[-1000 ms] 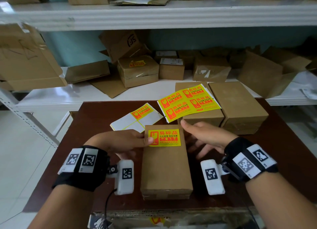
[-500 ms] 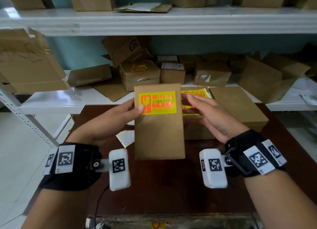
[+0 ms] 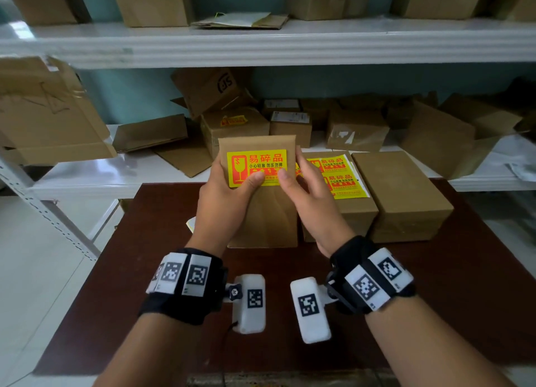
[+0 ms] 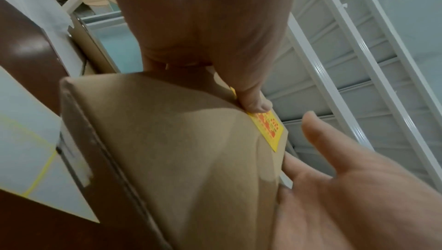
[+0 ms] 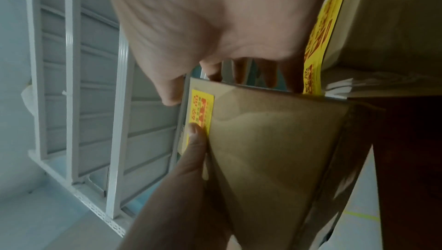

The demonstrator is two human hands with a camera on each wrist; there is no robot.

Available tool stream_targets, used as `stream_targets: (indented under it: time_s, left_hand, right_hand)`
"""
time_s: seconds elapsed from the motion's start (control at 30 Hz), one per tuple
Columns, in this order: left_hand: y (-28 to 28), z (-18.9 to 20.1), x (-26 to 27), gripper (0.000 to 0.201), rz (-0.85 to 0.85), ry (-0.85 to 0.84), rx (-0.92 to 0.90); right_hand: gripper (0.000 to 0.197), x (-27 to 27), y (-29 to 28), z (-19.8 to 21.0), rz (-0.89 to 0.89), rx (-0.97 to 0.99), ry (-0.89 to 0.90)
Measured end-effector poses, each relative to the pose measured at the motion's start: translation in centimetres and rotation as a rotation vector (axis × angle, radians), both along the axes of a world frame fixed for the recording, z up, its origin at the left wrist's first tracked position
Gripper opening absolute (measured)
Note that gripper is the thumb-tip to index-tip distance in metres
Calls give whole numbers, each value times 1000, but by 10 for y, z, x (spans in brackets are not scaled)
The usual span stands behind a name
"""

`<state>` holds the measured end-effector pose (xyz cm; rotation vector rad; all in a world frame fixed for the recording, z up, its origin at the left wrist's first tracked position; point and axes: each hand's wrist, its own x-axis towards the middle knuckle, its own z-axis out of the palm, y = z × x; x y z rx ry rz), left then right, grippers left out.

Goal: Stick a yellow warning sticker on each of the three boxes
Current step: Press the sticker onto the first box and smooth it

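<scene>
I hold a brown cardboard box [image 3: 266, 215] upright above the table with both hands. A yellow warning sticker [image 3: 256, 163] is stuck on its upper face. My left hand [image 3: 229, 189] grips the box's left side, thumb pressing the sticker's lower edge [image 4: 254, 102]. My right hand [image 3: 304, 192] grips the right side, thumb at the sticker's lower right corner and fingers behind the box [image 5: 275, 150]. Two more brown boxes lie on the table: the middle box [image 3: 351, 215] carries a sheet of yellow stickers [image 3: 339, 174], and the right box [image 3: 403, 192] shows no sticker.
The dark brown table [image 3: 435, 285] stands against white shelving [image 3: 261, 41] crowded with cardboard boxes. A white backing sheet [image 4: 24, 150] lies on the table left of the held box. A white rack frame [image 3: 52, 215] stands at the left.
The box went from lying flat on the table to being lifted and held upright in both hands. Both thumbs have moved onto the sticker's lower edge.
</scene>
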<state>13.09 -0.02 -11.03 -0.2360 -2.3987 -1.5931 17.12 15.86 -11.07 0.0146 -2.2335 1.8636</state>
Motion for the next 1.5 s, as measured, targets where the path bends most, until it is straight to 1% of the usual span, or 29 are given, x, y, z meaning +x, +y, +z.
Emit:
stream_targets:
  time_s: [0.07,0.13,0.27,0.37,0.4,0.5,0.53,0.63,0.67,0.7,0.8,0.83,0.9,0.97,1.07,1.13,1.23,1.33,1.4,1.47,1.5]
  left_hand:
    - [-1,-3,-1,46,-17,7,-56]
    - [-2,-5,-1,44,-43,12,-95]
    - [-2,-8,-2,42,-94,8,-143]
    - [-6,-13,-8,41,-177,-28,-111]
    - [-8,-15,-10,46,-219,-43,-80]
    - [-12,-15,-15,73,-301,-101,-27]
    - [-12,-12,-14,76,-324,-107,-28]
    - [-7,-6,-7,77,-385,-125,-30]
    - [-5,-4,-5,78,-406,-137,-26]
    - [-3,-4,-4,78,-420,-148,-23]
    - [1,-7,-3,83,-416,-180,-10]
    - [2,-8,-3,87,-411,-193,18]
    - [2,-11,-4,99,-402,-218,75]
    - [2,-14,-6,105,-406,-240,100]
    - [1,-15,-8,107,-422,-265,99]
    - [-1,-13,-6,103,-410,-264,83]
    - [-4,-11,-6,97,-374,-265,39]
    - [-8,-10,-6,100,-390,-258,57]
    - [-11,-8,-6,101,-390,-269,97]
    - [-14,-4,-4,99,-395,-272,144]
    - [-16,-2,-4,99,-402,-265,158]
  right_hand:
    - [85,-1,1,-3,-6,51,12]
    - [82,-2,5,-5,-13,89,27]
    - [96,-3,8,-6,-61,142,20]
    - [100,-4,7,-9,-106,165,5]
    - [98,-5,7,-10,-128,164,5]
    - [92,-5,3,-13,-205,127,12]
    - [92,-5,1,-14,-239,118,8]
    - [113,-7,-5,-18,-372,139,-3]
    - [113,-7,-5,-18,-403,154,0]
    - [107,-6,-6,-18,-415,166,4]
    - [71,-4,-3,-14,-387,187,3]
    - [63,-4,-2,-14,-369,191,3]
    - [55,-6,0,-16,-335,204,7]
    - [49,-9,3,-19,-306,222,15]
    - [48,-10,8,-20,-263,248,16]
    - [46,-11,11,-21,-247,257,5]
    - [42,-10,14,-21,-216,221,4]
    - [43,-8,14,-18,-193,176,-6]
    - [48,-9,13,-18,-196,138,-15]
    - [60,-10,13,-16,-200,120,-22]
    - [63,-9,14,-14,-195,127,-24]
